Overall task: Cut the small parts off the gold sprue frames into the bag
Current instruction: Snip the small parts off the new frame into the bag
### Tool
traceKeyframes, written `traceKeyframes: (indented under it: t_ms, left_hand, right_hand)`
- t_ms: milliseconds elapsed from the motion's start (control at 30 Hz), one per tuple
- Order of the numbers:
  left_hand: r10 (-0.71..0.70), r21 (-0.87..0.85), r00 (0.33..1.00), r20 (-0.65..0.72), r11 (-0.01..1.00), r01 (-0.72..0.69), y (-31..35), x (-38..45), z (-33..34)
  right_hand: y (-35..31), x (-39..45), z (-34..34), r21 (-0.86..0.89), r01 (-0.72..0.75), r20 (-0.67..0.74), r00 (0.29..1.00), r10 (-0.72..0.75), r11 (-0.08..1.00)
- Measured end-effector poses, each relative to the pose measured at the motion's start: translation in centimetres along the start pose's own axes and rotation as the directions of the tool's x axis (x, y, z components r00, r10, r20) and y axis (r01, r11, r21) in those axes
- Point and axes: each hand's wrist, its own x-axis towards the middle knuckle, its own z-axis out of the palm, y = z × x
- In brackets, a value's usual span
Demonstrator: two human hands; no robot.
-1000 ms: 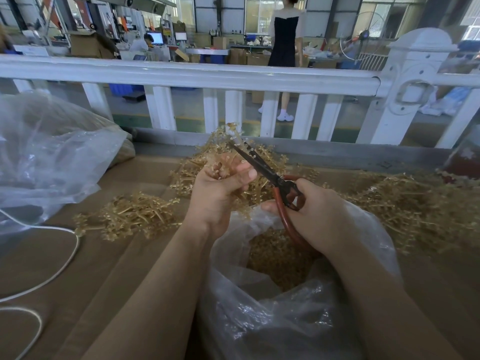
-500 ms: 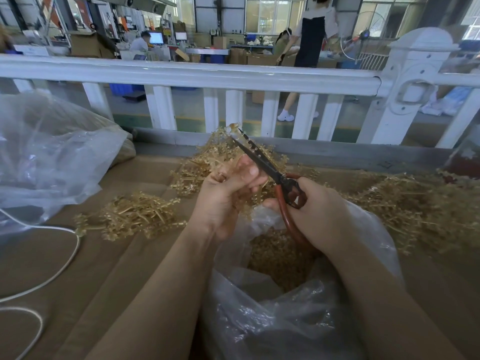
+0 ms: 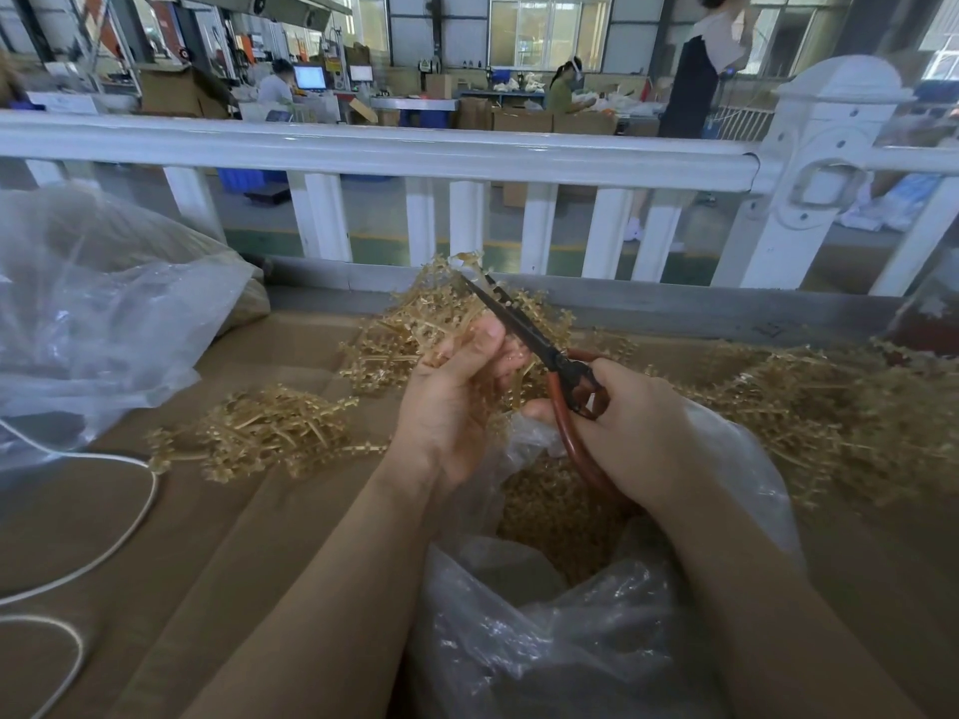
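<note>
The cutting step is in hand. The left hand has its grip closed around a gold sprue frame, held up over the open mouth of the bag. The right hand grips the red handles of the scissors, whose blades reach the top of the frame and seem almost closed, though this is hard to see. Cut parts lie inside the bag. More frames wait on the table. Next, the blades must meet the following part while it is above the bag.

Open cardboard lies left of the bag; sprue piles and railing block beyond
</note>
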Motion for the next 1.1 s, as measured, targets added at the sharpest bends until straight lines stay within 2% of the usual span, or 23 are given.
traceKeyframes:
  t_ms: [233, 400, 733, 900, 1100]
  left_hand:
    - [-0.011, 0.001, 0.999, 0.035, 1.000, 0.010, -0.05, 0.05, 0.05]
    - [-0.127, -0.098, 0.987, 0.098, 0.986, 0.136, -0.39, -0.07, 0.02]
    - [-0.089, -0.012, 0.992, 0.086, 0.996, 0.090, -0.64, 0.35, -0.42]
    - [-0.113, -0.022, 0.992, 0.064, 0.993, 0.115, -0.66, 0.27, -0.41]
    - [-0.068, 0.003, 0.997, 0.030, 0.998, 0.068, -0.64, 0.43, -0.32]
  right_hand:
    - [-0.21, -0.01, 0.17, 0.006, 0.011, -0.017, 1.000, -0.011, 1.000]
    - [-0.10, 0.07, 0.26, -0.006, 0.009, -0.023, 1.000, -0.009, 1.000]
    - [-0.27, 0.02, 0.21, -0.006, 0.027, -0.020, 0.999, -0.027, 1.000]
    - [-0.32, 0.02, 0.15, -0.033, 0.023, -0.021, 1.000, -0.023, 0.999]
    - [-0.37, -0.01, 0.15, -0.017, 0.018, -0.012, 1.000, -0.018, 1.000]
